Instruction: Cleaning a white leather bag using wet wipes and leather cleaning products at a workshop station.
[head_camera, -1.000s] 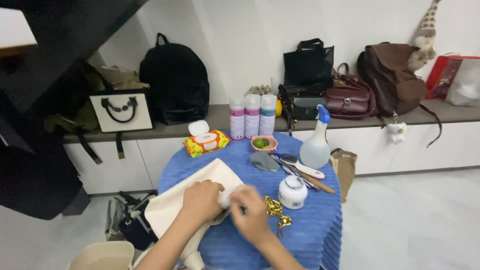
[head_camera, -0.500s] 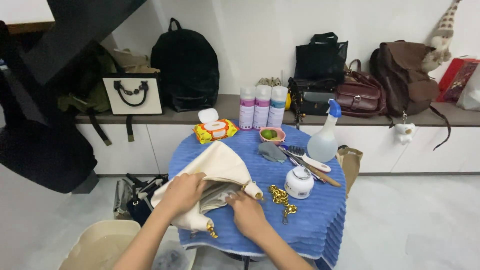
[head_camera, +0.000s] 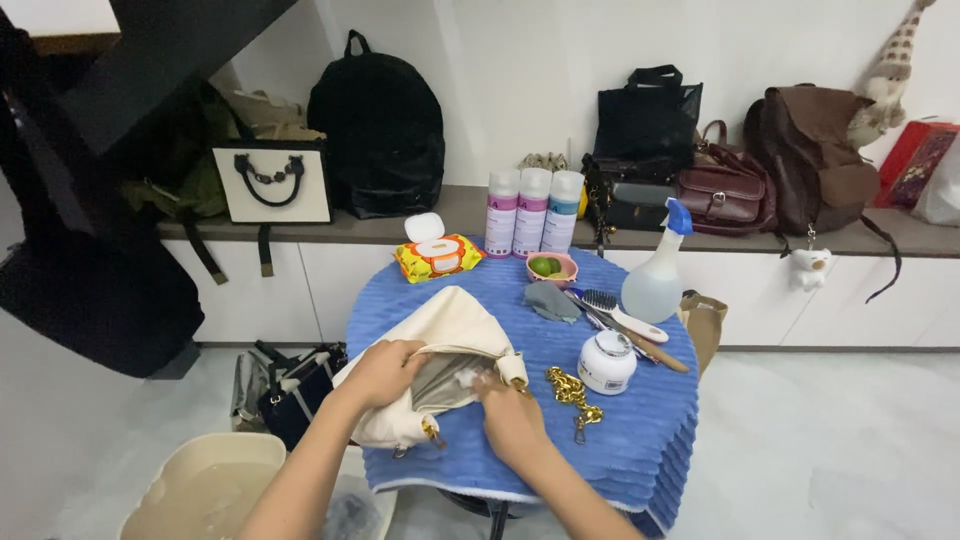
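The cream leather handbag (head_camera: 440, 345) lies on the blue ribbed table cover (head_camera: 640, 440). Left hand (head_camera: 385, 372) pinches its opening wide; right hand (head_camera: 510, 415) presses a white wipe (head_camera: 465, 378) inside, fingers closed. Lining-cleaning step; next needs deeper, steady strokes.

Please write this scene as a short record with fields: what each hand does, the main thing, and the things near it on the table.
left hand: holds open the mouth of the cream handbag
right hand: fingers at the bag's opening, on something small and white
surface: round table with blue ribbed cloth
beside the bag: gold chain, white jar
further back: spray bottle, brush, grey cloth, three cans, wipes pack
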